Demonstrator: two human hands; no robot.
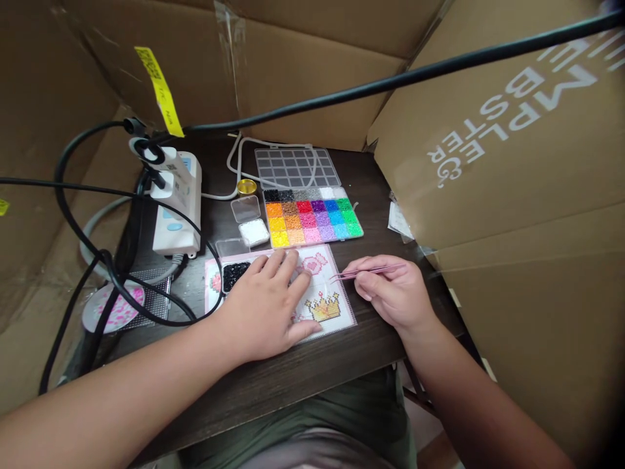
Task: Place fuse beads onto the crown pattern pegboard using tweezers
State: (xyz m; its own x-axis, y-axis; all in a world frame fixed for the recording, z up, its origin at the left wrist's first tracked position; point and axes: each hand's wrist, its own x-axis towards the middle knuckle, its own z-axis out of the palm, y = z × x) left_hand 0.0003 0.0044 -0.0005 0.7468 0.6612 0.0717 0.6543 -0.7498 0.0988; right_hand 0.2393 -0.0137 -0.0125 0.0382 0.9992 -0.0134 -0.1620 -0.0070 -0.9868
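My left hand [268, 303] lies flat with spread fingers on a pegboard with a pattern sheet [342, 312], which shows a yellow crown [325, 307] and a pink candy [315, 263]. Beside its fingers is a small open box of black beads [235, 277], partly covered by the hand. Right of the sheet, my right hand [398, 293] grips pink tweezers [374, 270], their tips pointing left over the sheet's right edge. Behind the sheet stands a divided case of coloured beads [312, 218]. A small box of white beads [254, 232] sits left of it.
A white power strip [178, 208] with plugs stands at the left, and black cables [110, 273] loop across that side. A round dish with pink beads [114, 306] lies near them. A gold tin [247, 187] is behind the boxes. Cardboard walls [512, 228] surround the dark table.
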